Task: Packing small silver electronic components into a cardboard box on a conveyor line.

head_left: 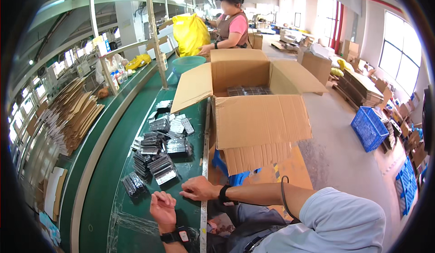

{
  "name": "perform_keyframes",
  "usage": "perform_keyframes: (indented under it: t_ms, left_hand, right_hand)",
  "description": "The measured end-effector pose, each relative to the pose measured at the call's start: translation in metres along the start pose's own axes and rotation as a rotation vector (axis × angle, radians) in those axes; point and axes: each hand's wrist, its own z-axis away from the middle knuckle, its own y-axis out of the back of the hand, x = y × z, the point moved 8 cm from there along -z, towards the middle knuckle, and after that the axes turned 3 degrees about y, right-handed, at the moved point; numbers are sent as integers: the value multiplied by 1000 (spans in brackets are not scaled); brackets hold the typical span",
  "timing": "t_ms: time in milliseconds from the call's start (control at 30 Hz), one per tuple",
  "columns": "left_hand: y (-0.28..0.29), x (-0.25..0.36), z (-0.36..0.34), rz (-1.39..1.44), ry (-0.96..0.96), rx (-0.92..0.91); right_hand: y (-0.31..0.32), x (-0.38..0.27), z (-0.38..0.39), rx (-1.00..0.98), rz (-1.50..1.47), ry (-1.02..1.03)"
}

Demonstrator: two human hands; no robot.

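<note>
My left hand (pixel 164 207) is over the green belt (pixel 97 194), palm partly up, fingers curled with nothing visible in them. My right hand (pixel 199 189) rests near the belt's metal edge, fingers loosely bent and apart, empty as far as visible. Just beyond my hands lie several bundles of small dark metal pieces with silver faces (pixel 163 169), some in shiny wrap. To their right stands a large open cardboard box (pixel 260 119) with similar dark packs inside.
A co-worker (pixel 231 31) beyond the box handles a yellow sack (pixel 188 33) beside a teal basin (pixel 190 62). Metal posts (pixel 158 65) line the belt. Cardboard stacks (pixel 74 112) stand left; a blue crate (pixel 367 128) and more cardboard stand right.
</note>
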Motion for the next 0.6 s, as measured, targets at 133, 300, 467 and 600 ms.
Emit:
perform_keyframes:
  t_ms: [133,300,467,600]
  left_hand:
    - [-4,0,-5,-2,-19,-52]
    - [-4,-1,-5,-13,-16,-7]
    - [-8,-1,-2,-15,-14,-23]
    - [-11,1,-3,-25,-31,-59]
  right_hand:
    - [3,4,-3,-8,36,6]
    - [2,4,-3,-20,24,-11]
    - [2,3,-1,-18,32,-12]
    - [4,1,-1,-27,17,-17]
